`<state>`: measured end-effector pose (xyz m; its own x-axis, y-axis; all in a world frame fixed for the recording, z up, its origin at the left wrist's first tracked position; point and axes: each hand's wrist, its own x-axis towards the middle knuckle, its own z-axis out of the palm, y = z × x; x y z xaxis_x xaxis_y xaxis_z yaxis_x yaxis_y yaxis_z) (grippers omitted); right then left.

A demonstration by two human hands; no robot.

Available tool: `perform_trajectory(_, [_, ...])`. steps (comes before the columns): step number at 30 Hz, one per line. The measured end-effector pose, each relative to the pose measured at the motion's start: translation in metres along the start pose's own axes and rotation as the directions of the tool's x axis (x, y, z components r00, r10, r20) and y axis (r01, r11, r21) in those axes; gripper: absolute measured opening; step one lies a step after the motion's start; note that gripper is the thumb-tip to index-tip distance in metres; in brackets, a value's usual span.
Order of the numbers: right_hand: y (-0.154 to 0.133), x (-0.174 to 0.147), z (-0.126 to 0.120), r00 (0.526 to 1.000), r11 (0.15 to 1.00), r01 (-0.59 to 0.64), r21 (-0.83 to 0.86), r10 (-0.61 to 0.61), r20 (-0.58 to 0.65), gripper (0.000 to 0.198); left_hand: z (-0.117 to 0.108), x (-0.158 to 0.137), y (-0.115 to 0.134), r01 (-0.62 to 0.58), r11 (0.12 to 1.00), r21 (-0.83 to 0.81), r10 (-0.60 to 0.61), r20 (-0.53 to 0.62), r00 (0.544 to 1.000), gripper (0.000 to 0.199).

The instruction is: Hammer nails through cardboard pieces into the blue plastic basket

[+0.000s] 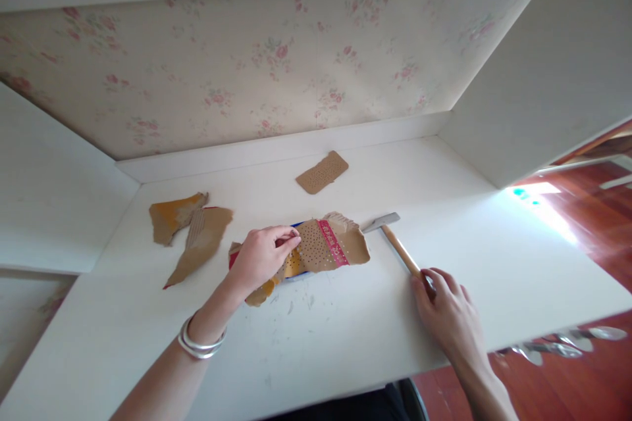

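A torn piece of brown cardboard point(316, 248), dotted with many small holes and crossed by a red printed band, lies mid-table. Blue edges show from under it. Over its left part is my left hand point(264, 255), thumb and fingertips pinched together close to the dotted area; whatever is between them is too small to make out. My right hand point(447, 309) grips the end of the wooden handle of a hammer point(402, 251). The hammer's metal head is low over the table, just right of the cardboard. Part of the cardboard is hidden beneath my left hand.
Two torn cardboard scraps point(202, 240) lie at the left. A smaller perforated cardboard piece point(323, 173) is near the back. White panels point(533, 66) enclose the white table point(340, 335) on both sides. Shiny spoon-like objects point(567, 345) show beyond the right front edge.
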<state>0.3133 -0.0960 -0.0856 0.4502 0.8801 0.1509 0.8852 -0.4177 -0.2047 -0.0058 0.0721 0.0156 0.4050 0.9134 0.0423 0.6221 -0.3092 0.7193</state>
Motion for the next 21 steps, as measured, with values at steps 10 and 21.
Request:
perform_trajectory(10, [-0.010,0.000,-0.009,0.991,0.997,-0.007,-0.075,0.017,0.130,0.038,0.008,-0.004,-0.008,-0.111,0.989,0.100,0.116,-0.042,0.992,0.014])
perform_trajectory(21, [-0.048,0.012,-0.033,0.821,0.604,-0.539,0.587,0.221,0.526,0.044,0.009,-0.009,-0.009,-0.099,0.995,0.022,0.100,-0.084,0.991,0.014])
